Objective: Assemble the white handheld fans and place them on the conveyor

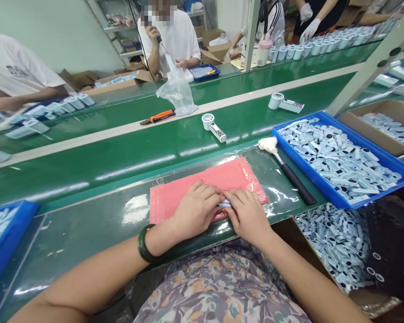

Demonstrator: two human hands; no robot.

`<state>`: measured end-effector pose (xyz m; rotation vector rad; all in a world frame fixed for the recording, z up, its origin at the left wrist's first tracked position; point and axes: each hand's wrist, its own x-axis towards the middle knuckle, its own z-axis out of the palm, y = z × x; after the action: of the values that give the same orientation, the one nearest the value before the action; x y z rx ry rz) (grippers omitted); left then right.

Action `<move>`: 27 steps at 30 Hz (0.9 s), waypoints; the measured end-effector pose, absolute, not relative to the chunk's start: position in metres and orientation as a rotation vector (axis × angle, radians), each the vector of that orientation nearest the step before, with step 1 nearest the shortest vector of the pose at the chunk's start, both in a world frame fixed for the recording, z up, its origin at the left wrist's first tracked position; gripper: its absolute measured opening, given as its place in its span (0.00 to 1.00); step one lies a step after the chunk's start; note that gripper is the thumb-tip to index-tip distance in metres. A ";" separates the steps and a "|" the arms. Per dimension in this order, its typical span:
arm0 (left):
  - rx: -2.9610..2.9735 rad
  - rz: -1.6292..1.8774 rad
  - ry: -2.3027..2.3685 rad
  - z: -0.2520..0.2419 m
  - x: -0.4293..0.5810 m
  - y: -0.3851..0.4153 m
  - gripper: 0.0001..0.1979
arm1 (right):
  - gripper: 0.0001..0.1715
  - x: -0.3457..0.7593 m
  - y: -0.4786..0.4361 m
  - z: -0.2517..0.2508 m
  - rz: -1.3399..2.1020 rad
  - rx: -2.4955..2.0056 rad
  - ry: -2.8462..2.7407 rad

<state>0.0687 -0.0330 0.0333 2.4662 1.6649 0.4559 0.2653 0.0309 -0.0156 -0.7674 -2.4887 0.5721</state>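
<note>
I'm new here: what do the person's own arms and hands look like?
The left forearm and right forearm are bare, like the left hand and right hand. A thick, glossy dark green bangle circles the left wrist; a grey floral-patterned garment shows between them.

- The person's left hand (pixel 197 211) and right hand (pixel 247 216) cover a small pale-blue piece (pixel 225 204), so its shape cannot be told
- Those hands also hide the near part of the pink pad (pixel 202 188) under clear plastic
- The blue tray (pixel 10 235) at the left is cut off by the picture's edge
- The cardboard box (pixel 284 229) at lower right runs out of frame, its loose parts (pixel 333 242) partly under dark cloth (pixel 390 242)
- Markings on the white device (pixel 217 133) are too small to read
- The top edge cuts off the co-worker's gloved hand (pixel 309 29) and arm
</note>
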 end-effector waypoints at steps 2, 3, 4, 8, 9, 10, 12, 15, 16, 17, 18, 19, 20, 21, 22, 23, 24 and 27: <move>2.460 0.415 1.670 0.036 0.070 -0.031 0.09 | 0.20 0.262 0.032 -0.015 0.613 -0.782 -2.470; 2.467 0.395 1.666 0.038 0.072 -0.031 0.08 | 0.20 0.262 0.032 -0.014 0.656 -0.786 -2.449; 2.484 0.373 1.665 0.041 0.073 -0.030 0.08 | 0.21 0.262 0.032 -0.013 0.705 -0.784 -2.419; 2.615 0.323 1.633 0.050 0.064 -0.023 0.08 | 0.27 0.275 0.033 -0.010 0.813 -0.762 -2.264; 2.656 0.304 1.625 0.053 0.054 -0.017 0.10 | 0.29 0.282 0.034 -0.011 0.794 -0.781 -2.230; 2.705 0.271 1.626 0.056 0.042 -0.007 0.13 | 0.29 0.290 0.035 -0.012 0.761 -0.816 -2.197; 2.814 0.178 1.708 0.063 0.010 0.022 0.16 | 0.27 0.307 0.038 -0.014 0.696 -0.913 -2.140; 2.929 -0.043 1.988 0.073 -0.041 0.076 0.15 | 0.22 0.330 0.041 -0.018 0.667 -1.054 -2.064; 2.925 -0.075 2.088 0.075 -0.056 0.093 0.17 | 0.22 0.336 0.041 -0.019 0.668 -1.079 -2.040; 2.900 -0.053 2.163 0.075 -0.069 0.108 0.19 | 0.21 0.340 0.041 -0.020 0.666 -1.093 -2.021; 2.859 0.019 2.199 0.074 -0.081 0.121 0.21 | 0.22 0.343 0.042 -0.020 0.655 -1.096 -2.007; 2.808 0.109 2.204 0.070 -0.090 0.131 0.21 | 0.22 0.346 0.043 -0.019 0.635 -1.092 -1.998; 2.764 0.188 2.193 0.066 -0.097 0.139 0.22 | 0.22 0.348 0.044 -0.017 0.610 -1.088 -1.995; 2.733 0.245 2.183 0.061 -0.100 0.144 0.23 | 0.21 0.350 0.047 -0.014 0.580 -1.086 -1.993; 2.724 0.264 2.174 0.055 -0.099 0.147 0.24 | 0.20 0.353 0.052 -0.011 0.549 -1.088 -1.991; 2.731 0.247 2.168 0.048 -0.095 0.146 0.25 | 0.19 0.357 0.058 -0.006 0.521 -1.094 -1.984; 2.743 0.224 2.162 0.041 -0.086 0.143 0.25 | 0.18 0.362 0.066 -0.002 0.497 -1.104 -1.972; 2.784 0.223 1.952 0.020 -0.038 0.115 0.26 | 0.16 0.380 0.097 0.013 0.400 -1.192 -1.939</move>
<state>-0.0375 0.1148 0.0200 2.7842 1.9522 0.2234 0.3798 0.0974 0.0134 -1.1917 -1.9387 0.3997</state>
